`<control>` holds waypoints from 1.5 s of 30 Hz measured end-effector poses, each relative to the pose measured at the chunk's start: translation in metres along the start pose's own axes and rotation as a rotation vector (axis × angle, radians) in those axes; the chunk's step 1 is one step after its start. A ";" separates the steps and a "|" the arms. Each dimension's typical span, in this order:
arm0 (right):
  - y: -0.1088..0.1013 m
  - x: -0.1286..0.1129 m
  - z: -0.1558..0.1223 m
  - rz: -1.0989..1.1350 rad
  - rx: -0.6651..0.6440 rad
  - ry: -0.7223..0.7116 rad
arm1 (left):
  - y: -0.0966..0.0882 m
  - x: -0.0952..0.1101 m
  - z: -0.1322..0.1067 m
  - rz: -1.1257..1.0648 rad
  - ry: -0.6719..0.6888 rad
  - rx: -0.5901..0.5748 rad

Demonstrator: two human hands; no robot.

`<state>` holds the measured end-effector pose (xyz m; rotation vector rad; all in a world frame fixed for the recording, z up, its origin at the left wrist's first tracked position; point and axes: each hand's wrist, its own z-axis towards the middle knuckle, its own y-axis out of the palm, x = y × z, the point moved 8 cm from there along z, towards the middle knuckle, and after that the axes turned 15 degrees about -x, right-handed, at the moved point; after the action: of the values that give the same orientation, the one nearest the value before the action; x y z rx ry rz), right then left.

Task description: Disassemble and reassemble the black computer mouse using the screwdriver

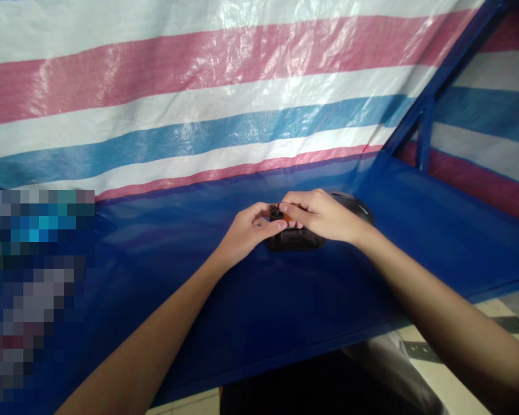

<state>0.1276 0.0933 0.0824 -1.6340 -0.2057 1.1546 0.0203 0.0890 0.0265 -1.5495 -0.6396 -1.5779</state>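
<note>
While both hands meet above a blue table (294, 305), the thumb and forefinger of the left hand (247, 229) pinch a small black-and-orange piece (277, 212) from its left and near sides, the thumb reaching across the front. The right hand (322, 212) comes in from the other side, its thumb and forefinger drawn close together against the piece's orange part; how its remaining fingers lie is mostly hidden. So the piece is between the two hands, near the middle of the table's depth, its black end showing beside the left fingers.

Directly below the hands is a black case-like object (296, 240) with rounded corners, partly covered by the fingers. Its upper face is dark — whether it is hollow, or has anything in it, cannot be told. Behind the right wrist sits a second dark object (355, 207), rounded and glossy along its edge; the arm hides part of it, and any opening or contents are out of sight.

A sheet (199, 63) striped in white, red and blue hangs behind the table, with a blue frame bar (445, 78) slanting down on the right. Tiled floor (462, 374) shows past the table's near edge.
</note>
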 end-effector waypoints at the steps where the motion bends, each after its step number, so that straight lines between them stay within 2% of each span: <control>1: 0.000 0.000 0.000 -0.007 0.000 0.005 | 0.000 0.000 0.000 0.014 0.001 -0.002; 7: 0.002 0.003 0.001 -0.048 -0.011 0.046 | -0.004 -0.004 0.000 0.065 -0.012 0.031; 16: 0.003 0.004 0.002 -0.111 -0.009 0.044 | -0.004 0.001 -0.001 0.018 -0.014 0.055; 45: 0.001 0.003 0.001 -0.115 0.003 0.022 | -0.004 0.003 -0.002 0.049 0.028 0.006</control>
<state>0.1282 0.0954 0.0794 -1.6103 -0.2804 1.0483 0.0162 0.0886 0.0301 -1.5245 -0.5863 -1.5573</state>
